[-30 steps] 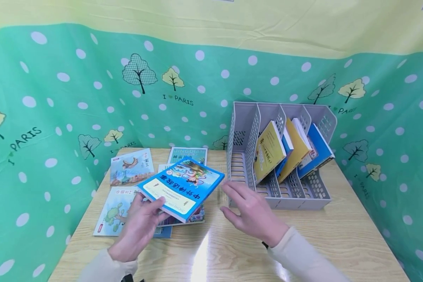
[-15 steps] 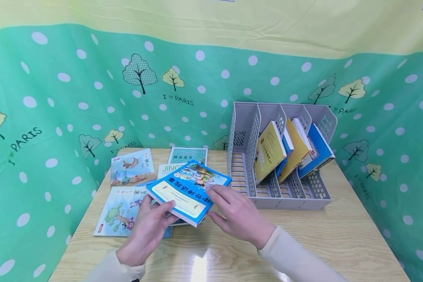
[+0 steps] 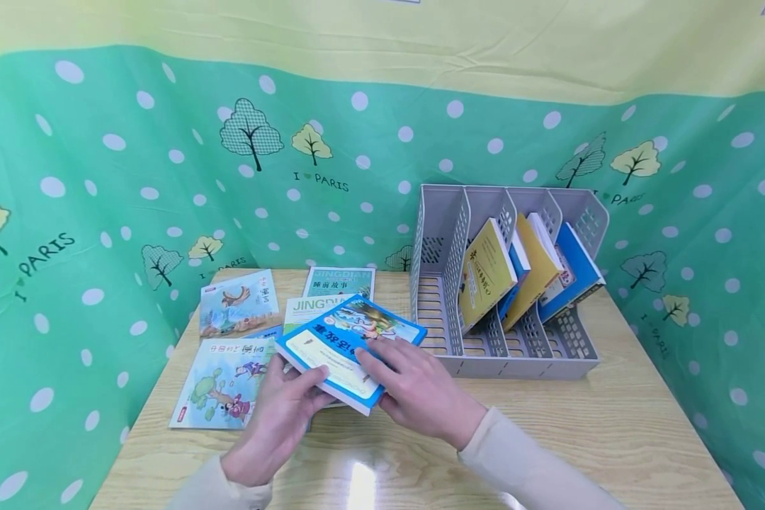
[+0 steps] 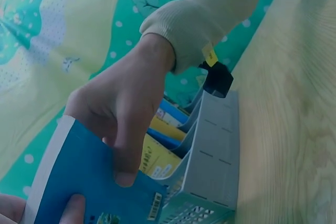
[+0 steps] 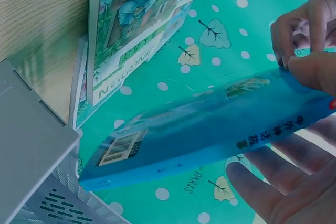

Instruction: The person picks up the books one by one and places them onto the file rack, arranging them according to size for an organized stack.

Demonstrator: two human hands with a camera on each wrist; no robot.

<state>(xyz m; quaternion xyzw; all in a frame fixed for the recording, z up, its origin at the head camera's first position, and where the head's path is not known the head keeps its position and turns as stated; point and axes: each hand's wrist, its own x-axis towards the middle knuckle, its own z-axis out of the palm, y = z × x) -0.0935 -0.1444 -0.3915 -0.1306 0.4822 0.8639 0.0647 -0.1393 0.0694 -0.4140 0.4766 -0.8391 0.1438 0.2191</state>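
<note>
Both hands hold a blue paperback storybook [image 3: 331, 347] with a cartoon picture and Chinese title, tilted over other books. My left hand [image 3: 287, 411] grips its near left edge, thumb on the cover. My right hand [image 3: 417, 389] lies at the book's right side, fingers over the cover. In the left wrist view my right hand's [image 4: 123, 93] thumb presses the back cover near a barcode, while my left fingers [image 4: 73, 211] touch it lower down. The right wrist view shows the storybook's [image 5: 210, 124] spine and back, with the right thumb [image 5: 315, 72] on it.
A grey four-slot file rack [image 3: 510, 367] stands at the right, several books leaning in it, including a yellow one [image 3: 484, 276]. Picture books [image 3: 239, 301] lie at the left, and green-covered books [image 3: 339, 282] lie behind the held one. A green dotted curtain [image 3: 357, 142] surrounds the table.
The storybook and left hand have moved a little right and nearer. My right hand, apart from the book at first, has come left onto its right side and slid farther over the cover.
</note>
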